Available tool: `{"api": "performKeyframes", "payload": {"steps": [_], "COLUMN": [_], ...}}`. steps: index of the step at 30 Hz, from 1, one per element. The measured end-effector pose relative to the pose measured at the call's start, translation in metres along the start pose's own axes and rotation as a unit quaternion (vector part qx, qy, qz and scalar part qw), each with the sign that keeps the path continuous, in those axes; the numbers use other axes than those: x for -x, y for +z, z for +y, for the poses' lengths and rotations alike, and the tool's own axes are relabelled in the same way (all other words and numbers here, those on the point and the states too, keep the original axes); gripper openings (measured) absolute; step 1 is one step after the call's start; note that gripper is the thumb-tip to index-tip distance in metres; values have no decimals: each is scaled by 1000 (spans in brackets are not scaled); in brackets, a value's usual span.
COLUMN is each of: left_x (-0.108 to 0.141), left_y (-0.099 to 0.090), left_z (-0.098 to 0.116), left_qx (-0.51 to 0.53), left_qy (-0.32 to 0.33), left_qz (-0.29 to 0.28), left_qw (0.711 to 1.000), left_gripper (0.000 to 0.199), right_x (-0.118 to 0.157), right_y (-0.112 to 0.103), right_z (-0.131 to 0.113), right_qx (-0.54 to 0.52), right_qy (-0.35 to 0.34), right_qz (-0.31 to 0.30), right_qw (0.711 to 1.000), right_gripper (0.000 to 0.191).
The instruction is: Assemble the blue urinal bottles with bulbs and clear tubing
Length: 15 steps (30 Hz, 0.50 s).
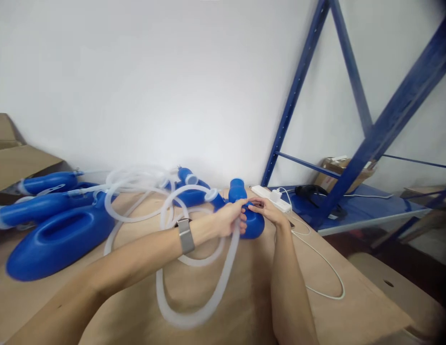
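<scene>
My left hand [232, 218], with a grey-banded watch on its wrist, is closed around the end of a translucent white tube [223, 282]. The tube hangs from the fist in a loop over the table. Fingers of my right hand [265, 209] are bent and pressed on a small blue part [248, 205] beside the left thumb. Under both hands lies a rounded blue container [254, 226]. Behind them stands a blue neck [237, 189]. A blue piece with a white ring [211, 195] lies left of the left hand.
Blue bottles [61, 235] and coiled tubes [136, 184] lie at the left, near a cardboard box [25, 160]. A white power strip [271, 198] with a cable is behind the right hand. Blue shelving [298, 91] stands right of the wooden table [345, 311].
</scene>
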<state>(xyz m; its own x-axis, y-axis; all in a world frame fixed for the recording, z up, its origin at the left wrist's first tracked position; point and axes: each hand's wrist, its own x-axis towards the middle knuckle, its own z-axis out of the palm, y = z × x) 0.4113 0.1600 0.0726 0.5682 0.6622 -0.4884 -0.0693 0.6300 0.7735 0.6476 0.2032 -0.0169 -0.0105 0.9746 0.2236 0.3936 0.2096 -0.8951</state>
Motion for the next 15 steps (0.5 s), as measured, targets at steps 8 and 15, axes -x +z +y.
{"api": "performKeyframes", "payload": {"steps": [8,15], "left_x": [160,261], "left_y": [-92,-238], "left_z": [18,-47], "left_qx": [-280,-469], "left_qy": [347,317], "left_qz": [8,196], "left_qw": [895,800], "left_gripper": [26,33], "right_x": [34,61], "right_y": [-58,-102], "right_z": [-29,-31], "right_qx": [-10,-108], "right_qy": [7,-79], "right_qz": [232,453], "right_qw": [973,882], "right_gripper": [63,46]}}
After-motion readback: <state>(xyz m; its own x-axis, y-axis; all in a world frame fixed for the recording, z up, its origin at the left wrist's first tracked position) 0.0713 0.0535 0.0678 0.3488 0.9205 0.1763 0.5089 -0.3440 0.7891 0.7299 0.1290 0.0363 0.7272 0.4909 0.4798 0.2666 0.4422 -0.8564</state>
